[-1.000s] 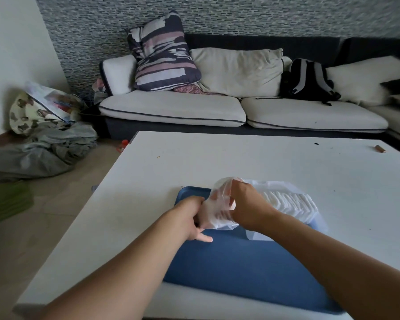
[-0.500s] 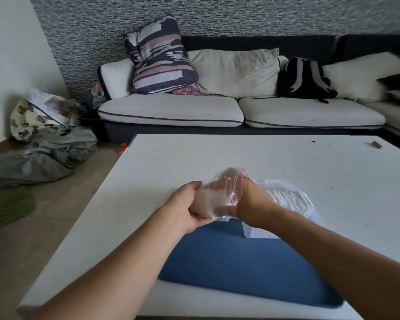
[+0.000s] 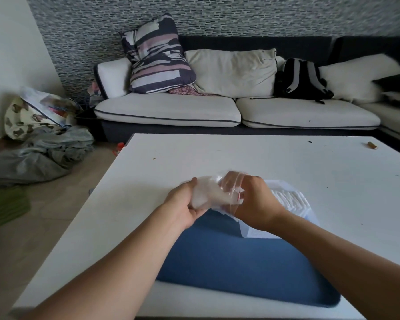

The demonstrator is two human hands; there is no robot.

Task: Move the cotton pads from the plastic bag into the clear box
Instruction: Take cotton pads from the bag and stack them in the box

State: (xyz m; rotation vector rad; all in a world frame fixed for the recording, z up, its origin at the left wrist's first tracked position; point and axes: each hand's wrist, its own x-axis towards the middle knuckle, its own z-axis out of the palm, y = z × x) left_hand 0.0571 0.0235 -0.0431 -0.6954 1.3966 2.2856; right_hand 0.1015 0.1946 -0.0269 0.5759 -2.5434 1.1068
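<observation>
Since 0.5 s ago: both hands have drifted slightly left and away from the body, the plastic bag (image 3: 214, 192) going with them; its mouth now tilts up and right, with the fingers of the right hand seen through the film. Clear box unmoved.

Count: two hands, one bag, one clear box (image 3: 293, 205), one blue mat (image 3: 240, 264), one white table (image 3: 275, 162).

Nearest: the mat lies at the table's near edge, its near right corner close to that edge. Both forearms cross above it.

Middle: the box sits on the mat's far right part, right behind the right hand, with a row of white cotton pads (image 3: 291, 199) standing on edge inside. Further pads show as a white mass inside the bag; number not resolvable (blur).

Grip: left hand (image 3: 185, 207) curled under and round the bag's closed end, thumb on top. Right hand (image 3: 252, 202) at the bag's mouth with its fingers inside the opening, by the red seal strip; whether they pinch pads cannot be told. Bag held above the mat's far left corner, just left of the box.

Room: bare tabletop lies left, right and beyond the mat. One small brown object (image 3: 371, 145) rests near the far right edge.

Far: sofa (image 3: 171, 109) with a striped pillow (image 3: 155, 56) and a black backpack (image 3: 300, 79).
</observation>
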